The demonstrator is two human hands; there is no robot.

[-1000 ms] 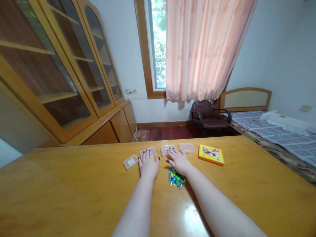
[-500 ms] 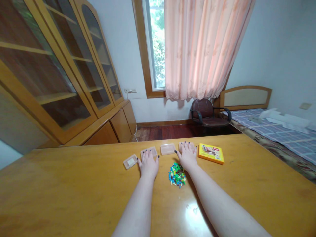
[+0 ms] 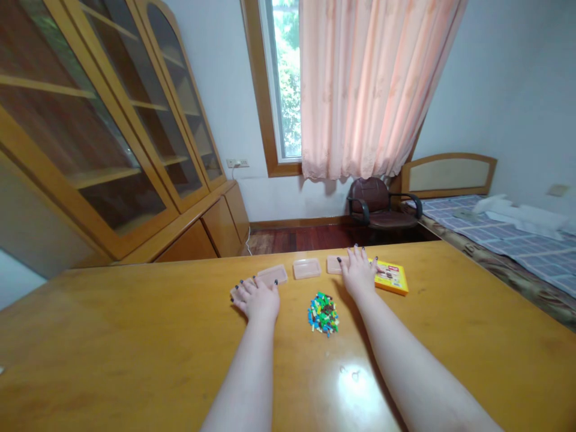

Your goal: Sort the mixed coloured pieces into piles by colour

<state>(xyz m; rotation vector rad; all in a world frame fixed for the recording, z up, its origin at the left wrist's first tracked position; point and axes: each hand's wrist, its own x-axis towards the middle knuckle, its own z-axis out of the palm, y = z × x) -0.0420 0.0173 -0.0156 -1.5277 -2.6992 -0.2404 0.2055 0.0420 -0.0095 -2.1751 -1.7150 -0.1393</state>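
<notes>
Head cam: our left hand (image 3: 258, 301) mostly hides the leftmost clear tray (image 3: 234, 293), our right hand (image 3: 360, 277) overlaps the rightmost tray (image 3: 333, 264) and the yellow box (image 3: 392, 278), grip spread apart on both, little brick pile (image 3: 323, 313) on the tabletop (image 3: 157, 348) between them, nearer us

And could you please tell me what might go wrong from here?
The pile of small coloured pieces lies loose on the table, so an inward sweep of the left hand or right hand might scatter it. The plastic trays sit near the table's far edge; a forward push could send one over. The right hand also overlaps the yellow box in this view, and might nudge it.
</notes>
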